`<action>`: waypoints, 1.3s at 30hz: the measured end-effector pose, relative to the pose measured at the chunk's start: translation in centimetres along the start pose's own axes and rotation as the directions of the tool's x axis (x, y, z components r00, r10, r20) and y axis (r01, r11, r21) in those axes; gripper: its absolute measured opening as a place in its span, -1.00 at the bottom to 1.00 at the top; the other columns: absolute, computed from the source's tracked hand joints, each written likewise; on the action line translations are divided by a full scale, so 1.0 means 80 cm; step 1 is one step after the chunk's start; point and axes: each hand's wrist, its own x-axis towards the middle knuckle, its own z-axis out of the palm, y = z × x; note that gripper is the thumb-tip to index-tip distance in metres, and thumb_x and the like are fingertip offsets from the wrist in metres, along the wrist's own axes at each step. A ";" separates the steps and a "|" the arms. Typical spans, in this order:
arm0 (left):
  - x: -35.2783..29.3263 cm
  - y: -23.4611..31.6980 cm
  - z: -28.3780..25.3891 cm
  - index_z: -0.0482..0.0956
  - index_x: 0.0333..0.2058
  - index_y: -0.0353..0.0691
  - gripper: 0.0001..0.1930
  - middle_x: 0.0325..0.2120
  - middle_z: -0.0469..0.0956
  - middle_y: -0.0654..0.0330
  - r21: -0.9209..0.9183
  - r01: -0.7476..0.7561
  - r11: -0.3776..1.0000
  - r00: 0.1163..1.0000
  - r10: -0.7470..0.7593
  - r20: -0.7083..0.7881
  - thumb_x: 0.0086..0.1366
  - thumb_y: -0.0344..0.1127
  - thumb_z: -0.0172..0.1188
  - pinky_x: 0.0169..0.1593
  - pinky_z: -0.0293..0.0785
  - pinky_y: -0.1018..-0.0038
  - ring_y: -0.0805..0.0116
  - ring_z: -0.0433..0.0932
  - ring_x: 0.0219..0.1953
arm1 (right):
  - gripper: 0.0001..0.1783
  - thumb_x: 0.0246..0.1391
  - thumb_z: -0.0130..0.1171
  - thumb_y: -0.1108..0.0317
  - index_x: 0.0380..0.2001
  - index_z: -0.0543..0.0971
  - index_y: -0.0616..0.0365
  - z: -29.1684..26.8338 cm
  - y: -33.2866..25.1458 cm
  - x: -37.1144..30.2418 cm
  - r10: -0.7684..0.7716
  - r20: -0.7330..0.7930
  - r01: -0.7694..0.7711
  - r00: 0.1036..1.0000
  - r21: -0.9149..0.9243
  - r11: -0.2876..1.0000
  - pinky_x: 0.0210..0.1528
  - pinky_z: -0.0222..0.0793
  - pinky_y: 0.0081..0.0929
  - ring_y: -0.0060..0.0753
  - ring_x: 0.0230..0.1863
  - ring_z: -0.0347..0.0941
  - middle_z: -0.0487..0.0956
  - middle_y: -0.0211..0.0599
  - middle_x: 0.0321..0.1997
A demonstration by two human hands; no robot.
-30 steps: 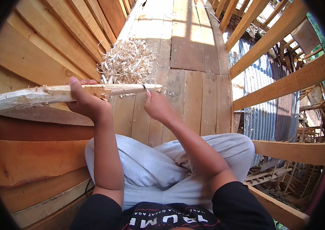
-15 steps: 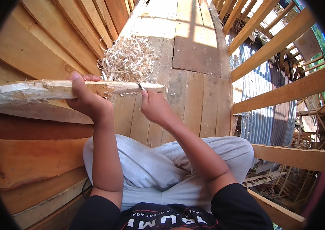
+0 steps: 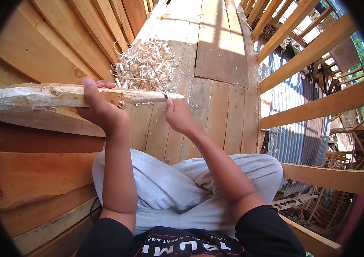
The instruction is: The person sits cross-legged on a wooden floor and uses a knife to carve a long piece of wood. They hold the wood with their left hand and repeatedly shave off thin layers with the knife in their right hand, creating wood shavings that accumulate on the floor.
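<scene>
L hand (image 3: 102, 105) is wrapped round the pale wood piece (image 3: 40, 96) abt midway along what shows; R hand (image 3: 181, 116) is clenched on a thin-bladed tool (image 3: 160, 83), handle hidden, blade crossing nr the tip. Wood's out in front of the grey trousers (image 3: 169, 182), long axis running L–R, tapered end pointing R, R hand nearer it. Beyond: shavings pile (image 3: 145, 62) on plank floor (image 3: 218, 103).

Left hand (image 3: 102, 106) wrapped around long, pale wooden piece (image 3: 32, 95). Right hand (image 3: 182, 117), to its right, pinching thin dark blade (image 3: 166, 96) at piece's tapered end. Curled shavings (image 3: 144, 62) beyond and between hands, on plank floor (image 3: 217, 111). Boards (image 3: 45, 173) left of left hand; wooden railing (image 3: 319, 104) well right of right hand.
</scene>
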 end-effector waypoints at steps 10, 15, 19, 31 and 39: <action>0.002 -0.004 0.000 0.30 -0.44 -0.21 -0.75 -0.59 0.29 0.24 0.008 -0.015 1.000 0.999 0.014 0.039 0.21 -0.20 0.13 -0.35 0.41 0.41 0.39 0.39 -0.53 | -0.45 0.34 -0.25 0.13 -0.33 0.54 0.47 0.004 -0.001 -0.005 0.012 -0.016 -0.013 1.000 -0.065 0.998 -0.06 0.35 0.10 0.38 -0.17 0.48 0.55 0.36 -0.31; 0.000 -0.005 0.004 0.30 -0.43 -0.21 -0.75 -0.59 0.29 0.24 -0.034 0.006 0.999 0.997 -0.004 0.071 0.21 -0.19 0.14 -0.35 0.41 0.41 0.38 0.38 -0.54 | -0.46 0.34 -0.24 0.14 -0.38 0.53 0.46 -0.001 0.098 0.036 0.195 -0.020 -0.196 0.981 -0.072 0.978 -0.06 0.35 0.09 0.38 -0.18 0.48 0.55 0.36 -0.32; 0.005 -0.003 -0.001 0.31 -0.47 -0.21 -0.80 -0.63 0.31 0.25 -0.005 -0.021 1.000 0.999 0.021 0.041 0.21 -0.25 0.10 -0.36 0.40 0.43 0.39 0.40 -0.57 | -0.45 0.34 -0.26 0.16 -0.41 0.52 0.47 -0.023 0.021 0.013 0.402 0.187 -0.417 0.896 0.045 0.908 -0.07 0.35 0.09 0.38 -0.18 0.48 0.54 0.39 -0.32; 0.013 -0.012 -0.015 0.31 -0.34 -0.13 -0.80 -0.55 0.26 0.27 -0.188 0.057 0.980 0.952 0.003 0.306 0.15 -0.20 0.08 -0.30 0.32 0.39 0.39 0.33 -0.50 | -0.48 0.36 -0.30 0.10 -0.51 0.42 0.28 -0.019 0.047 0.017 0.264 0.160 -0.272 0.951 0.029 0.962 -0.60 0.33 -0.29 -0.34 -0.67 0.36 0.40 -0.20 -0.64; 0.039 -0.018 -0.035 0.21 -0.32 -0.10 -0.67 -0.60 0.23 0.27 -0.376 0.238 0.896 0.778 0.056 0.626 -0.01 -0.22 0.14 -0.36 0.26 0.44 0.44 0.26 -0.55 | -0.50 0.32 -0.23 0.11 -0.34 0.51 0.36 -0.003 0.068 0.020 0.040 -0.001 -0.040 0.999 -0.224 0.974 -0.18 0.38 -0.04 0.25 -0.39 0.47 0.58 0.16 -0.45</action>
